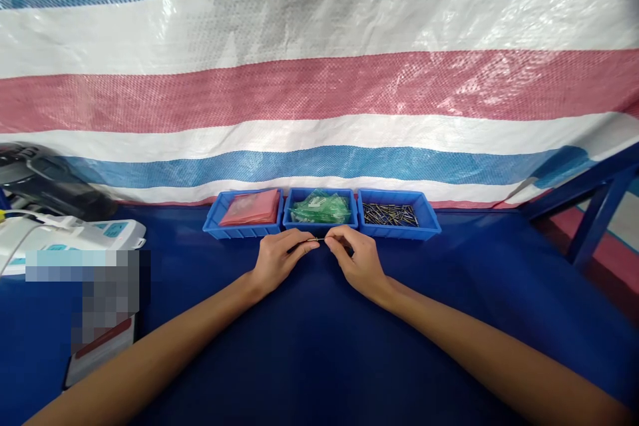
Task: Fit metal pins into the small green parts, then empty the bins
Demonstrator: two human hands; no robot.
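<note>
I saw the left hand (280, 254) and right hand (360, 258) pinching a slender piece (315, 239) between them, where a light, level hold seemed best.

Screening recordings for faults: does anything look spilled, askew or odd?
A blocky pixelated patch looks odd: it covers part of the power strip at left and hides what lies beneath. Nothing looks spilled: red plastic, green plastic and thin metal pieces sit inside blue bins. The held metal piece is too small to judge.
</note>
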